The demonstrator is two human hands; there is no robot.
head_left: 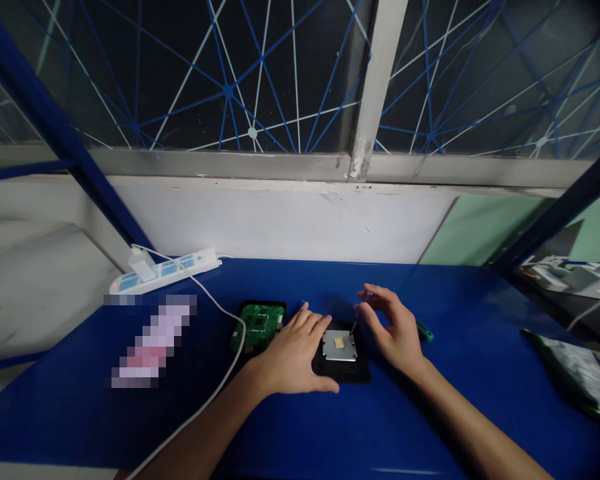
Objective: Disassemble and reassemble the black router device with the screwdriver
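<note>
A black plastic housing [363,372] lies on the blue table, with a silver metal plate [347,350] set in it. A small yellowish pad [339,343] sits on the plate's middle. My left hand [297,353] rests with fingers stretched out over the housing's left side, thumb apart. Between the thumb and fingers of my right hand [393,327] is a small screwdriver [354,327]; its thin shaft slants down to the plate's upper right corner. Left of my left hand, a green circuit board [260,323] sits in a black shell, partly covered by that hand.
A white cable [213,393] runs from the power strip [200,261] across the table, past the circuit board. Behind my right hand lies a green-handled tool [424,331], partly hidden. A silvery bag [580,370] is at the right edge. Blue posts [80,160] flank the table.
</note>
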